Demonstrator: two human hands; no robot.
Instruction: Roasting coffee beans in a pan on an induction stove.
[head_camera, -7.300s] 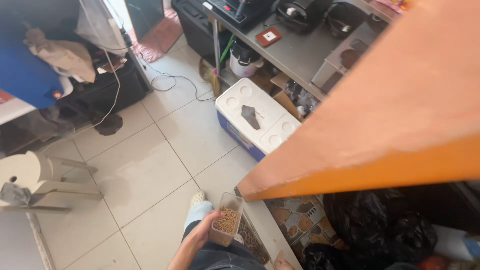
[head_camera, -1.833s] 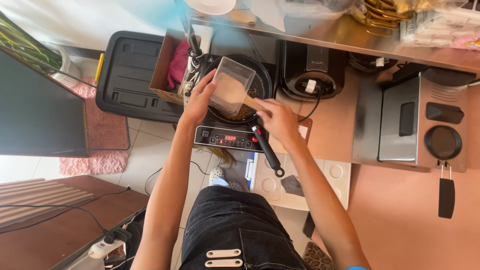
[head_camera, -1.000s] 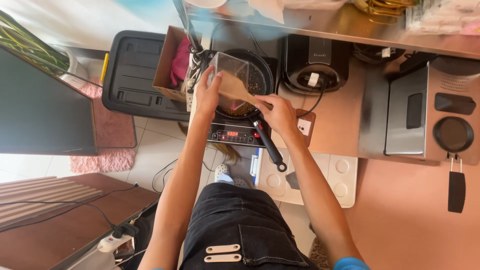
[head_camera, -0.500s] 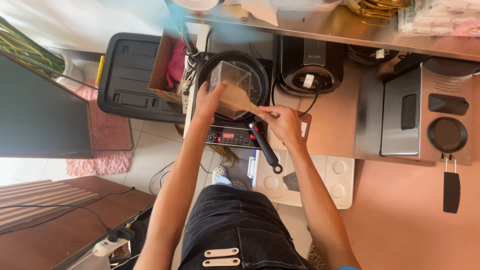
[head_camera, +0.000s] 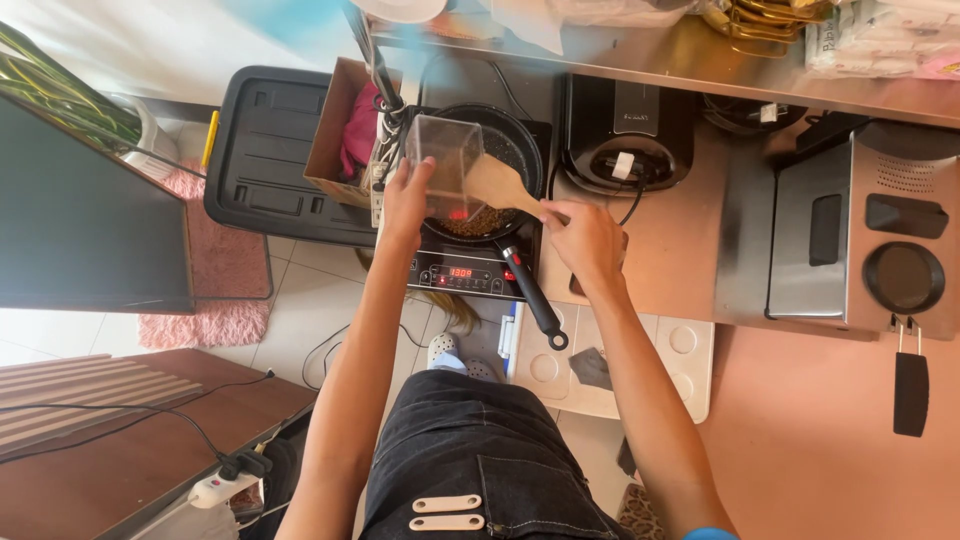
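Two hands are engaged above the cooktop; is the grip status confirmed?

— Confirmed. The clear square plastic container (head_camera: 444, 160) is grasped by the left hand (head_camera: 405, 203), fingers clenched on its wall, tilted over the round black frying pan (head_camera: 495, 165).

— And the right hand (head_camera: 585, 240)?

— Its fingers are clenched on the handle of the pale wooden spatula (head_camera: 500, 185), whose blade is held over the pan, touching the container.

— Location of the pan?

— It is seated on the black induction hob with a red display (head_camera: 462, 272), on the bench (head_camera: 680, 250). Brown granular contents (head_camera: 478, 222) are seen in the pan.
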